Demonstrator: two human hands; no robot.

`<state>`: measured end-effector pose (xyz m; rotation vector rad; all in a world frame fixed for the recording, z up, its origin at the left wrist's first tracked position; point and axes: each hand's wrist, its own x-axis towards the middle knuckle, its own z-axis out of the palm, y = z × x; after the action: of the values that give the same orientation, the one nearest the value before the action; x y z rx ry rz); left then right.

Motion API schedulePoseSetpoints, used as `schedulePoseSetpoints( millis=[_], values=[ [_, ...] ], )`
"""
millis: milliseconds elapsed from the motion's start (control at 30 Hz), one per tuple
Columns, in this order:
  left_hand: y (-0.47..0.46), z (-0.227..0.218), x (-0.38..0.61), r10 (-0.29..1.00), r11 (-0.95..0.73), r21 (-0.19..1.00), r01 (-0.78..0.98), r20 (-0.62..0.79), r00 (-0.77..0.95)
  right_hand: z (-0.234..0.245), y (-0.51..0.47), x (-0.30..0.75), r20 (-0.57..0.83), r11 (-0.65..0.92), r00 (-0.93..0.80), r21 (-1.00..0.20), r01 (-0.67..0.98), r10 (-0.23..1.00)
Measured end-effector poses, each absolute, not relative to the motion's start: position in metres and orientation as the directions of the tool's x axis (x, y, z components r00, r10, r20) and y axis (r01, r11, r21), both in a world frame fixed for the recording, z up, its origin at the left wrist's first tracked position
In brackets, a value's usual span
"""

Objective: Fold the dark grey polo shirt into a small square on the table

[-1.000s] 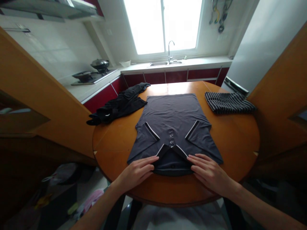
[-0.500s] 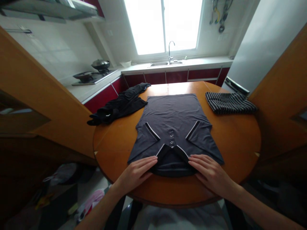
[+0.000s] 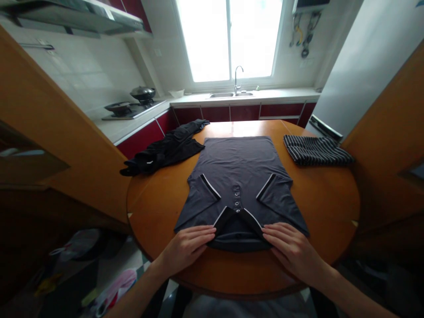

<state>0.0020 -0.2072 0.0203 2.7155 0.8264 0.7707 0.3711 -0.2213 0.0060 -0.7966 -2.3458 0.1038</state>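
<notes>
- Head view: left hand (image 3: 188, 247) and right hand (image 3: 293, 247) touch opposite collar (image 3: 224, 220) ends, fingers (image 3: 202, 231) together, probably steadying it; thumbs unclear, can't tell if pinching.
- Grey shirt (image 3: 238, 159) lies flat on table (image 3: 155, 203), between and beyond hands; sleeves (image 3: 198, 207) turn inward, so cuffs (image 3: 210, 187) rest on top.
- Beyond left hand, black garment (image 3: 167, 148); beyond right, striped cloth (image 3: 316, 152); seemingly set aside for room.
</notes>
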Motion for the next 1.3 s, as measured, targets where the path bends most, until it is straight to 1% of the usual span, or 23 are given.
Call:
schedulePoseSetpoints(
  millis=[100,200,300,400,533,633,733,900,967,1033,1133,1233,1300],
  values=[
    [-0.204,0.026,0.004,0.625,-0.775,0.427,0.466,0.418,0.659,0.008,-0.220,0.372,0.542,0.788,-0.579,-0.327,0.522,0.609],
    [-0.198,0.035,0.006,0.718,-0.683,0.536,0.496,0.369,0.589,0.011,-0.217,0.371,0.515,0.737,-0.530,-0.412,0.536,0.674],
    [-0.185,0.048,0.009,0.808,-0.568,0.614,0.548,0.287,0.515,0.022,-0.209,0.369,0.449,0.656,-0.477,-0.514,0.553,0.755],
    [-0.161,0.065,0.013,0.868,-0.449,0.683,0.576,0.182,0.461,0.038,-0.193,0.367,0.371,0.555,-0.416,-0.619,0.556,0.830],
    [-0.110,0.082,0.014,0.880,-0.295,0.810,0.507,0.023,0.475,0.060,-0.150,0.366,0.251,0.417,-0.352,-0.721,0.553,0.902],
    [-0.066,0.085,0.013,0.859,-0.179,0.869,0.462,-0.090,0.503,0.068,-0.104,0.365,0.177,0.361,-0.360,-0.754,0.548,0.916],
    [-0.027,0.078,0.014,0.861,-0.095,0.874,0.476,-0.167,0.480,0.069,-0.057,0.361,0.105,0.320,-0.374,-0.751,0.578,0.922],
    [0.009,0.062,0.019,0.854,-0.026,0.839,0.543,-0.264,0.449,0.058,-0.014,0.356,-0.132,0.161,-0.365,-0.726,0.669,0.922],
    [0.013,0.059,0.018,0.845,0.012,0.844,0.536,-0.295,0.447,0.054,-0.010,0.357,-0.178,0.132,-0.373,-0.730,0.670,0.911],
    [0.013,0.058,0.014,0.841,0.036,0.855,0.518,-0.306,0.447,0.051,-0.010,0.363,-0.185,0.120,-0.377,-0.747,0.654,0.907],
    [0.007,0.060,0.002,0.862,0.000,0.849,0.528,-0.267,0.430,0.048,-0.015,0.380,-0.172,0.119,-0.385,-0.771,0.625,0.907],
    [-0.009,0.060,-0.017,0.923,-0.115,0.816,0.566,-0.123,0.365,0.045,-0.031,0.406,-0.120,0.115,-0.366,-0.822,0.558,0.923],
    [-0.027,0.057,-0.034,0.951,-0.168,0.777,0.607,-0.034,0.307,0.042,-0.048,0.425,-0.062,0.109,-0.288,-0.834,0.541,0.956]
  ],
)
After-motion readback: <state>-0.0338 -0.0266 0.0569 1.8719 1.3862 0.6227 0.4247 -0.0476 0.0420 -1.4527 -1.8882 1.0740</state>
